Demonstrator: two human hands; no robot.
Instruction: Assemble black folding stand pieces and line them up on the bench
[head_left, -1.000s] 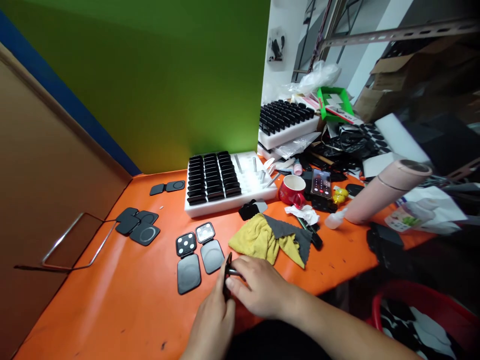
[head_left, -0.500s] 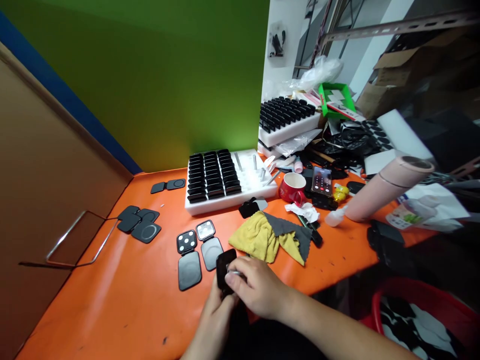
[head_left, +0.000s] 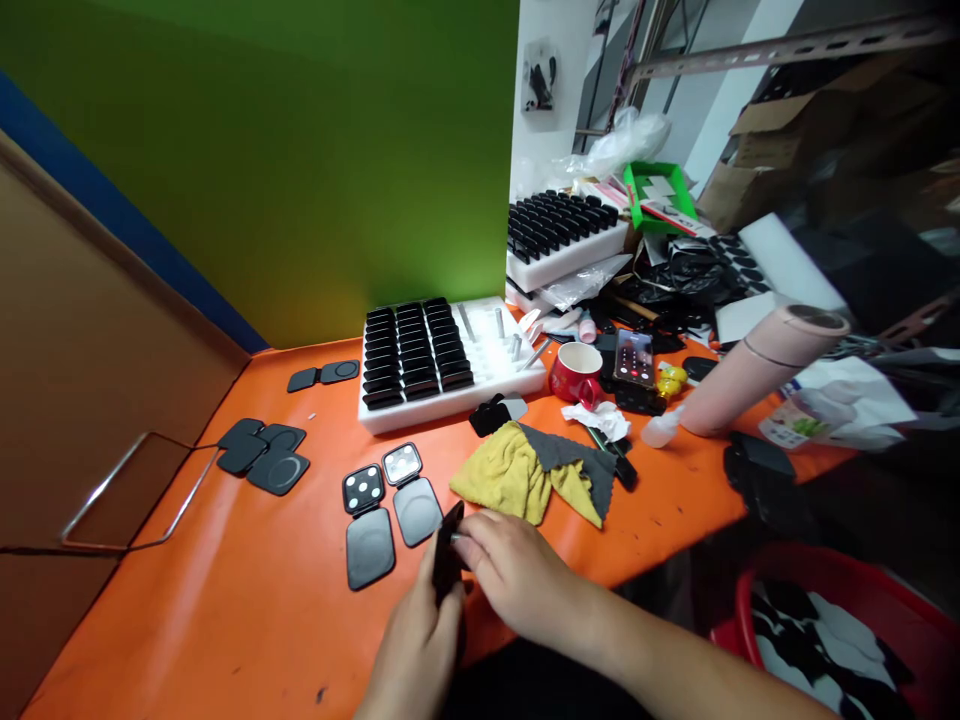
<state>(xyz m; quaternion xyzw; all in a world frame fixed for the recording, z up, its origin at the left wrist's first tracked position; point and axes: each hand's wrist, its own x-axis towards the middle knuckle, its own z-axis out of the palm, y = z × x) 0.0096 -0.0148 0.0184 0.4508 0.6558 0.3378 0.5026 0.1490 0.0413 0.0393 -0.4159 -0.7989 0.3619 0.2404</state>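
My left hand (head_left: 416, 635) is closed around a black flat pad (head_left: 448, 560), held tilted nearly edge-on above the front of the table. My right hand (head_left: 517, 575) is closed on a thin metal tool (head_left: 456, 538), only a bit of which shows at the pad's face; its working end is hidden. Left of the pad lie two unfolded hinged pads, a front one (head_left: 370, 548) and one beside it (head_left: 418, 510), their small halves dotted with white. A yellow and grey cloth (head_left: 510, 475) lies just beyond my right hand.
A white foam tray (head_left: 420, 412) holds rows of black pieces. More dark pads (head_left: 277, 470) lie at left near a bent metal wire frame (head_left: 180, 510). At right stand a red mug (head_left: 576, 372), a phone (head_left: 634, 357) and a pink bottle (head_left: 757, 375); a red basin (head_left: 742, 610) sits below.
The black pad has turned from showing its broad face to nearly edge-on. Both hands stay closed at it, and the whole view has shifted slightly.
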